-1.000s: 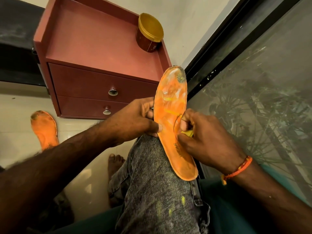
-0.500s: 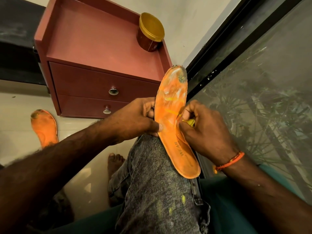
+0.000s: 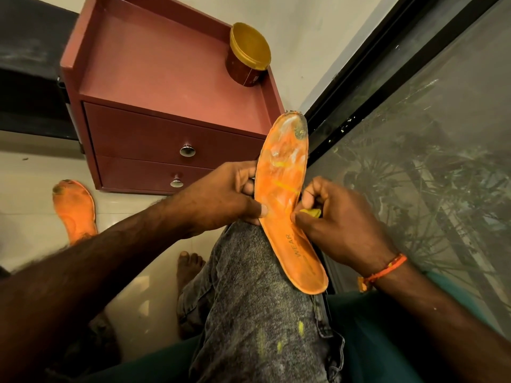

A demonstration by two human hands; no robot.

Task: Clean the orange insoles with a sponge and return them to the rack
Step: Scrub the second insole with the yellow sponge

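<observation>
An orange insole (image 3: 284,172) with whitish smears and a dark toe stain lies along my raised knee, toe end pointing up. My left hand (image 3: 221,197) pinches its left edge, thumb on the top face. My right hand (image 3: 337,217) grips a small yellow sponge (image 3: 312,212) pressed against the insole's right edge at mid-length; most of the sponge is hidden by the fingers. A second orange insole (image 3: 74,208) lies on the floor at the left, partly behind my left forearm.
A dark red cabinet (image 3: 171,78) with two drawers stands ahead, a gold-lidded jar (image 3: 249,53) on its top right corner. A black-framed glass pane (image 3: 428,161) runs along the right. My bare foot (image 3: 189,268) rests on the pale tiled floor.
My right hand with the sponge has slid up along the insole's right edge, uncovering the printed lettering near the heel. My left hand keeps its hold.
</observation>
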